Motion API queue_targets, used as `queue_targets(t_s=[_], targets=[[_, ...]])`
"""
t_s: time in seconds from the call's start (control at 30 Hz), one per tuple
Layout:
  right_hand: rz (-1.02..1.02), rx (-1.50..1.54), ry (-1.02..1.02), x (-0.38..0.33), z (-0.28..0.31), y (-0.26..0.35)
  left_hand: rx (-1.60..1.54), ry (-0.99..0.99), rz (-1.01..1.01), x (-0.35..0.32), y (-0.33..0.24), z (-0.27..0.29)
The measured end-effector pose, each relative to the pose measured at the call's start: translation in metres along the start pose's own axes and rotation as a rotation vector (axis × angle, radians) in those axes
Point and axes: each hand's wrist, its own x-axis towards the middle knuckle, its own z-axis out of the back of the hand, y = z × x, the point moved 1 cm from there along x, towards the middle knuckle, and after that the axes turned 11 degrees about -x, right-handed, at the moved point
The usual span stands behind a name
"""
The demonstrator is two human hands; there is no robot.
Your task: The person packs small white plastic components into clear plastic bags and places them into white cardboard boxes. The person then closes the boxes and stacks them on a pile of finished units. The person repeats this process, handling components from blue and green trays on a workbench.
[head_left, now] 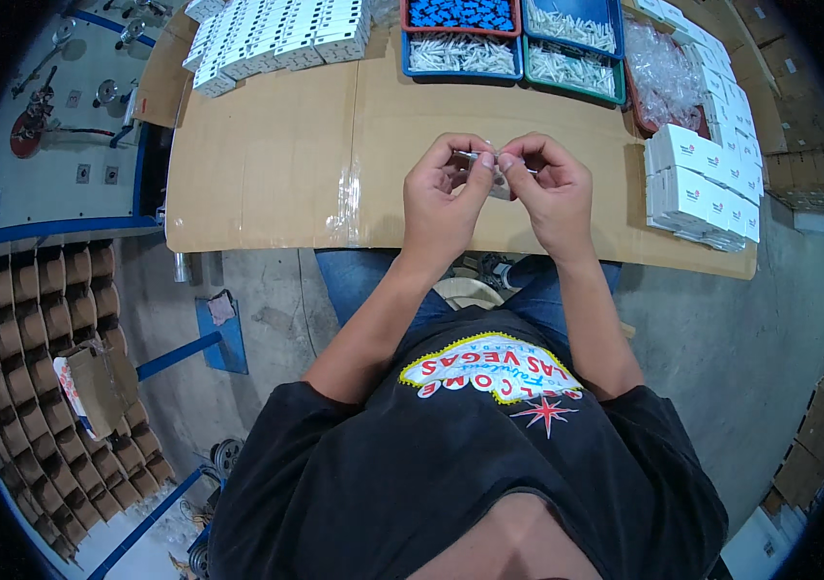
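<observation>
My left hand point(441, 203) and my right hand point(559, 198) meet above the cardboard-covered table point(276, 164), close to its near edge. Both pinch a small clear plastic bag point(500, 186) between thumbs and fingers. A thin pale stick-like piece point(467, 155) shows at the left fingertips; whether it lies inside the bag, I cannot tell. My fingers hide most of what they hold.
Beyond my hands stand trays: blue plastic pieces point(460, 14), white slim pieces in a blue tray point(460, 56) and a green one point(571, 72). Crumpled clear bags point(663, 72) fill a red tray. White boxes are stacked far left point(281, 34) and right point(704, 184).
</observation>
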Motion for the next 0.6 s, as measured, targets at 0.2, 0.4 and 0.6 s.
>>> queue_targets(t_s=[0.2,0.4,0.6], targets=[[-0.063,-0.084,0.058,0.002,0.006,-0.009,0.062,0.035,0.078,0.003,0.008,0.010],[-0.170,-0.324,0.218,-0.008,0.027,-0.035,0.137,0.137,0.208,-0.015,0.038,0.036],[-0.417,-0.222,0.366,-0.044,0.025,-0.070,0.294,0.240,0.503,-0.051,0.077,0.069]])
